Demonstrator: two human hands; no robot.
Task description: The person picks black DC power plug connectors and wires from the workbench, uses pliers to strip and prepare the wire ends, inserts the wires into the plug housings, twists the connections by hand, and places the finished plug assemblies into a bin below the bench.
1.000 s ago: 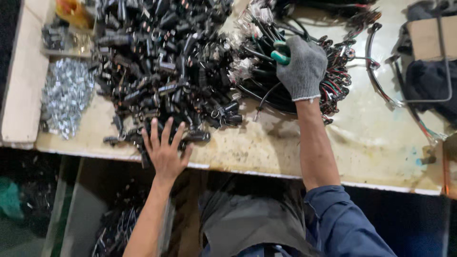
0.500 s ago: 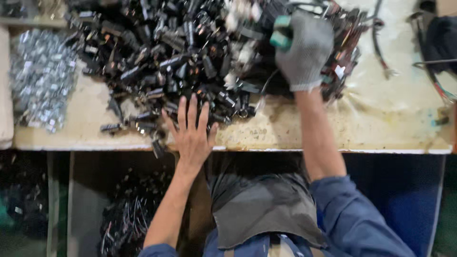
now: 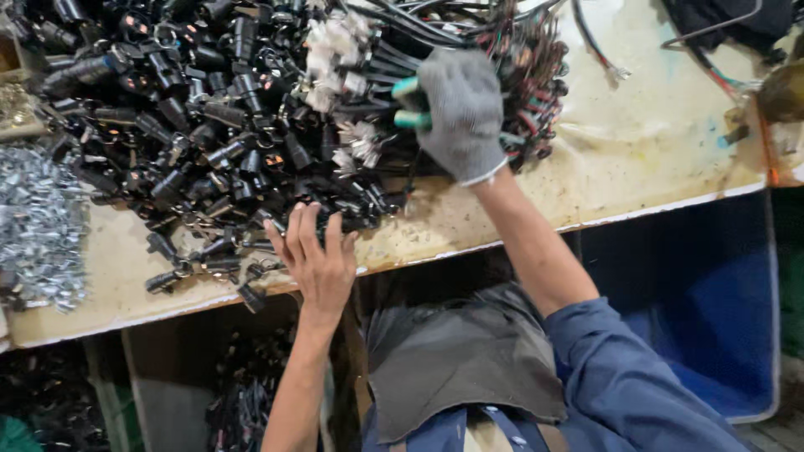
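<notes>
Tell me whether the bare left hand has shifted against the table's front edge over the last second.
No. The left hand stays spread at the table's front edge, its fingers on the black connector pile; only the camera moved.

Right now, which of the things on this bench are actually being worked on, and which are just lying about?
In hand:
- left hand, bare, fingers spread at the near edge of the pile of black connectors
- right hand, gloved, gripping green-handled pliers over the wire bundle

Lying about:
- heap of small silver metal clips
- blue bin under the bench
- loose cables at the far right

Two hands [image 3: 322, 259], one grey glove [image 3: 462, 113]
</notes>
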